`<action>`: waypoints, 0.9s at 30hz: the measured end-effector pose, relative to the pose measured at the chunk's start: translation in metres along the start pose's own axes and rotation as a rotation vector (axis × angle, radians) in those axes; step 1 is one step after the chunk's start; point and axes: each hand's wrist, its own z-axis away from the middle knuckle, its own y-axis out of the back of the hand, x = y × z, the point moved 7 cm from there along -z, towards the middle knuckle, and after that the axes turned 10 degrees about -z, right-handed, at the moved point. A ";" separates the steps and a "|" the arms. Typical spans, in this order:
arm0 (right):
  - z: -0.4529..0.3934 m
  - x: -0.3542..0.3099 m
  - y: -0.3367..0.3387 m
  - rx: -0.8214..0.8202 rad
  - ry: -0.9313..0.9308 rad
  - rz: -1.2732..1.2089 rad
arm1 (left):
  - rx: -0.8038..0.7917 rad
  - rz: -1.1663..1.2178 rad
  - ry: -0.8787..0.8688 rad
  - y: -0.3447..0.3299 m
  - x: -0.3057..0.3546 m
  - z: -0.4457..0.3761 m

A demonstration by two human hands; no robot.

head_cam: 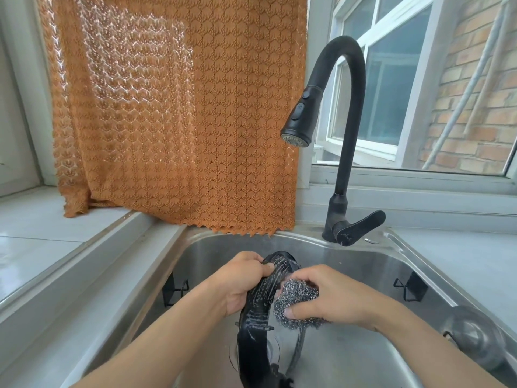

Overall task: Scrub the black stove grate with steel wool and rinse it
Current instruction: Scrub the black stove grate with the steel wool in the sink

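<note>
The black stove grate (253, 331), a round ring with white scrub streaks, stands on edge over the steel sink (363, 264). My left hand (240, 281) grips its upper left rim, thumb on the ring's face. A wad of grey steel wool (296, 298) is held in my right hand (333, 298), fingers curled round it, pressed against the grate's upper inner edge. The grate's lower part runs out of view at the bottom.
A black gooseneck faucet (347, 141) rises at the sink's back right, its spray head (299, 121) above the basin, no water running. An orange lace curtain (179, 113) hangs behind. A drain stopper (472, 337) lies on the right rim; a window is behind it.
</note>
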 end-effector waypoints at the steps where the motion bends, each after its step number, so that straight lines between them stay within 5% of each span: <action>1: -0.002 0.002 -0.003 -0.004 0.002 -0.007 | 0.005 0.043 -0.003 -0.001 0.001 0.000; 8: -0.001 -0.003 -0.011 0.000 0.022 -0.048 | 0.097 0.029 -0.055 0.001 -0.002 -0.009; 16: 0.007 -0.048 -0.039 0.044 0.539 0.419 | 0.119 0.023 -0.048 0.002 -0.007 -0.019; 27: -0.007 -0.033 -0.047 -0.004 0.428 0.556 | 0.124 0.006 -0.026 0.008 -0.005 -0.018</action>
